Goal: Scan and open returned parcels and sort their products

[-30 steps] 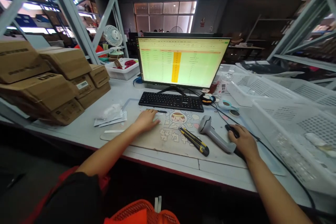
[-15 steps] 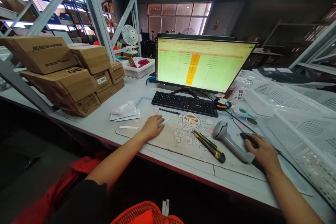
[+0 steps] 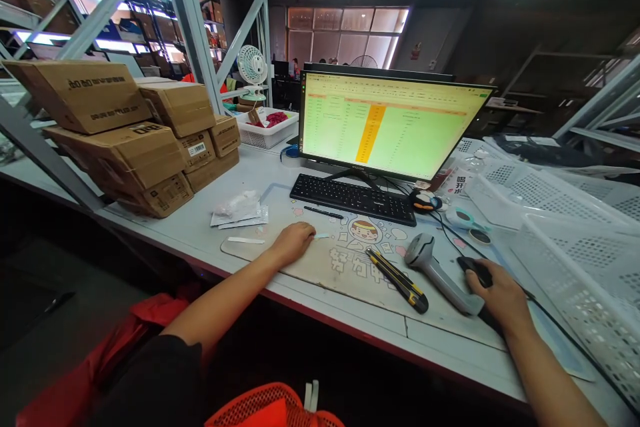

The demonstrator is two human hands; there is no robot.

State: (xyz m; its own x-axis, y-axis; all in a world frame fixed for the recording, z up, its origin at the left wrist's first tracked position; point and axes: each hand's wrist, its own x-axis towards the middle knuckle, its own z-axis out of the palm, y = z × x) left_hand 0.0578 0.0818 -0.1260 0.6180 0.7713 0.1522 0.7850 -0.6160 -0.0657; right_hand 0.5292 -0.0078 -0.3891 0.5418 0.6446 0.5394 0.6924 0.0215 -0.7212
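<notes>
My left hand (image 3: 295,242) rests on the printed desk mat (image 3: 310,273), fingers curled together at the end of a small pale strip (image 3: 323,235) that pokes out to the right. Farther right, my right hand (image 3: 503,293) is wrapped over a black computer mouse (image 3: 475,271). Between the hands lie a yellow and black utility knife (image 3: 397,280) and a grey barcode scanner (image 3: 443,273). A black pen (image 3: 323,212) lies just above my left hand. Another white strip (image 3: 245,240) sits to its left.
A monitor (image 3: 390,123) showing a spreadsheet stands behind a black keyboard (image 3: 353,199). Cardboard boxes (image 3: 135,153) are stacked at the left, near flat plastic packets (image 3: 240,209). White perforated baskets (image 3: 580,267) line the right side. A tape roll (image 3: 480,236) lies near the mouse cable.
My left hand's fingers have drawn in around the pale strip, which now lies flatter. My right hand stays on the mouse. The view has shifted slightly.
</notes>
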